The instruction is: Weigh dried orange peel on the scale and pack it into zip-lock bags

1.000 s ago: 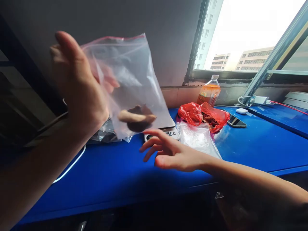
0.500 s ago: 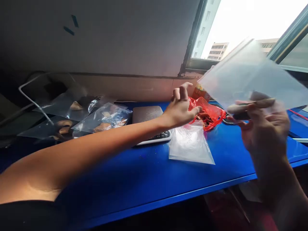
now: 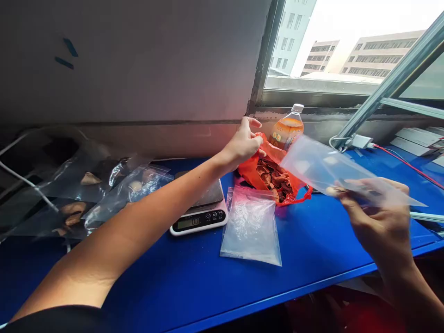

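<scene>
At the left rim of a red plastic bag (image 3: pixel 251 171), my left hand (image 3: pixel 244 141) has its fingers curled onto the film. Brown dried slices (image 3: pixel 274 178) fill the mouth of that bag. My right hand (image 3: pixel 385 222) grips a translucent zip bag (image 3: pixel 322 162), held tilted above the table and partly blurred. Small brownish pieces show by the right fingertips; whether they lie inside the zip bag I cannot tell. Flat on the table in front of the red bag lies a stack of clear zip bags (image 3: pixel 251 231). A white digital scale (image 3: pixel 199 219) stands left of it, partly behind my left forearm.
Clear bags with pale brown pieces (image 3: pixel 90 178) lie at the left, near a white cable (image 3: pixel 31 182). An orange drink bottle (image 3: pixel 289 125) stands behind the red bag. At the right are a metal frame (image 3: pixel 374 97), a white plug (image 3: pixel 362 140) and red wire. The blue table (image 3: pixel 194 277) ends in front.
My left hand has gone from spread fingers above the red bag to a hold on its rim. My right hand has lowered the zip bag, and the view has shifted right.
</scene>
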`<state>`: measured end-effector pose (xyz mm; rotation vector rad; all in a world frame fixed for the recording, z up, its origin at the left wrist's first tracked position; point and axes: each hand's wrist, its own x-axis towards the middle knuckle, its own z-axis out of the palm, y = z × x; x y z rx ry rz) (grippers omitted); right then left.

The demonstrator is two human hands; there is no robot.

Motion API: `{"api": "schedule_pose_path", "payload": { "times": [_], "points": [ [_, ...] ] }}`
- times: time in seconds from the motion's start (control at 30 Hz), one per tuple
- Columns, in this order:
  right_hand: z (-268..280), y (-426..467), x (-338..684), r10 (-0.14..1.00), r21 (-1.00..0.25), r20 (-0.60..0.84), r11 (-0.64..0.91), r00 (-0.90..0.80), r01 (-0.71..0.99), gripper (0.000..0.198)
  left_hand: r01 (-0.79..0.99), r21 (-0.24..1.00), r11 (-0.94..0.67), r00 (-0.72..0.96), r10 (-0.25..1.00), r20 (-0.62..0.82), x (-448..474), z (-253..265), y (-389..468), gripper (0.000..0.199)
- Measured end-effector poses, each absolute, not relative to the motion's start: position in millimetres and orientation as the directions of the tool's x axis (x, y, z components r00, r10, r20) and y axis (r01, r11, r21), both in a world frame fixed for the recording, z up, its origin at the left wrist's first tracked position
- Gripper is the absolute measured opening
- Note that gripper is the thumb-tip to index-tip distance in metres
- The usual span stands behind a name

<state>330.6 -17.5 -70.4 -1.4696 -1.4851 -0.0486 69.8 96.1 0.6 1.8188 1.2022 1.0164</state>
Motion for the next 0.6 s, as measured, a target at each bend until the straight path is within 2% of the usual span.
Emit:
{"api": "schedule_pose_path", "payload": {
  "times": [0.1, 0.23, 0.3, 0.37, 0.5, 0.57, 0.6],
  "points": [
    [-47, 2, 331, 0.801, -0.324, 0.599, 0.266, -0.021, 0.908, 0.029, 0.141, 0.970, -0.197, 0.225, 0.961, 0.162, 66, 20, 107, 0.020],
    [-15, 50, 303, 0.799, -0.128, 0.524, 0.416, -0.295, 0.900, 0.025, 0.133, 0.966, -0.222, 0.277, 0.944, 0.179, 63, 37, 124, 0.015],
    [1, 71, 286, 0.798, -0.085, 0.517, 0.407, -0.308, 0.910, 0.024, 0.140, 0.960, -0.243, 0.298, 0.935, 0.193, 61, 42, 131, 0.016],
    [14, 81, 270, 0.800, -0.034, 0.539, 0.334, -0.264, 0.942, 0.027, 0.144, 0.956, -0.255, 0.316, 0.927, 0.199, 58, 46, 136, 0.017],
    [27, 70, 254, 0.795, 0.048, 0.567, 0.226, -0.213, 0.973, 0.025, 0.165, 0.960, -0.224, 0.379, 0.914, 0.148, 50, 46, 133, 0.019],
    [26, 56, 258, 0.736, 0.003, 0.667, 0.157, -0.119, 0.988, 0.023, 0.179, 0.964, -0.197, 0.413, 0.904, 0.108, 45, 42, 128, 0.018],
    [22, 48, 261, 0.676, -0.066, 0.737, 0.117, -0.031, 0.991, 0.022, 0.181, 0.965, -0.189, 0.425, 0.900, 0.097, 41, 39, 125, 0.018]
  ]
}}
